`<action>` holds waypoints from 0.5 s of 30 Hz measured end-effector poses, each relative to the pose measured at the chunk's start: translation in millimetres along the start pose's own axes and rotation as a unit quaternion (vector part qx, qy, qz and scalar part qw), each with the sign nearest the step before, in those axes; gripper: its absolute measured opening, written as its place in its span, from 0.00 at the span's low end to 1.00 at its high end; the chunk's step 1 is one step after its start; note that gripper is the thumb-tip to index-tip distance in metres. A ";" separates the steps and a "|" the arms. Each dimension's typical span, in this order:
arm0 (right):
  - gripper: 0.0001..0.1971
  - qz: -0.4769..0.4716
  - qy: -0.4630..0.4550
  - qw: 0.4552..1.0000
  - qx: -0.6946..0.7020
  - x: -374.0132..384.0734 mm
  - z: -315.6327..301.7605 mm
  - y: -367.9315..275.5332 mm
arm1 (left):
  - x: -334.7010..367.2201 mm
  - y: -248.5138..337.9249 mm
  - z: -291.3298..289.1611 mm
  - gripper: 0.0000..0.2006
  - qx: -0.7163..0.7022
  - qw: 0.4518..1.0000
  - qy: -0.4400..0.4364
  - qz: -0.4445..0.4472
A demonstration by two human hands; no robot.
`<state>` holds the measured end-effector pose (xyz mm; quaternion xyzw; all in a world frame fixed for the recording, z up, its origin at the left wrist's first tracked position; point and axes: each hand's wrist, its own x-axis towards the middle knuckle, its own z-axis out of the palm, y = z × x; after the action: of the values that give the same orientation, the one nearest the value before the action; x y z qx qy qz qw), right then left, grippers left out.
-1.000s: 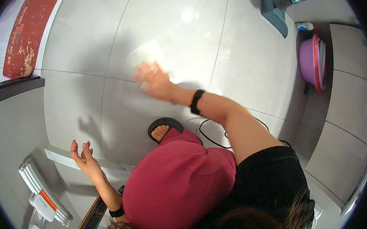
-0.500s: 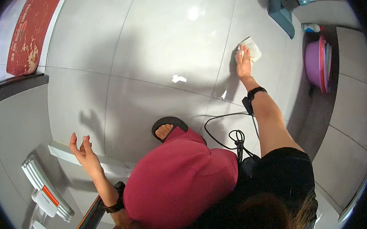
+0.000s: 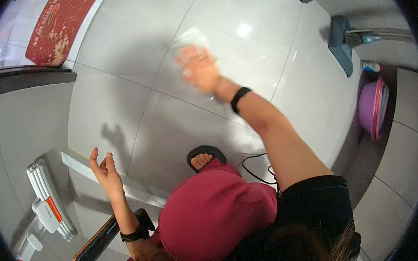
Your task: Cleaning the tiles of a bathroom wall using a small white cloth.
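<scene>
My right hand (image 3: 201, 71) presses down on a white cloth (image 3: 193, 34) against the pale floor tiles (image 3: 224, 11), near a tile joint. Motion blurs both the fingers and the cloth, and the palm covers part of it. Off to the left, my left hand (image 3: 107, 177) hangs in the air with bent, parted fingers and nothing in it. Below it runs a low white ledge (image 3: 87, 169). Each wrist wears a black band.
My sandalled foot (image 3: 201, 160) stands near the middle, beside a black cable (image 3: 251, 170). To the right are a blue-grey dustpan (image 3: 341, 46) with a brush and a purple basin (image 3: 368, 105). A white-and-orange mop (image 3: 48, 212) leans at left; a red mat (image 3: 58, 29) lies far left.
My right hand has swept the cloth leftward and slightly away across the tiles. The view has shifted, while my left hand keeps nearly the same pose.
</scene>
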<state>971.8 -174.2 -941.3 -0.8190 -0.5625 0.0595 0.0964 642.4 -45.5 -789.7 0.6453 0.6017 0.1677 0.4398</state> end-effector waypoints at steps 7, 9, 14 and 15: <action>0.30 0.431 0.030 0.901 -0.038 -107.4 -22.0 176.6 | 43.0 11.3 -31.9 0.21 -0.005 0.997 0.072 0.038; 0.31 0.468 0.036 0.883 0.007 -125.7 -27.7 152.8 | 50.3 17.3 -40.3 0.21 -0.014 0.993 0.098 0.057; 0.29 0.218 0.043 0.975 -0.027 -95.6 2.0 37.8 | 44.2 22.0 -53.0 0.23 -0.021 0.997 0.077 0.008; 0.29 0.140 0.029 0.989 -0.041 -78.2 5.5 10.9 | 42.3 18.5 -56.4 0.23 -0.019 0.998 0.061 0.011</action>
<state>952.4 -250.4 -949.9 -0.8945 -0.4410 0.0254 0.0694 621.3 16.2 -757.3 0.6320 0.6170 0.2234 0.4123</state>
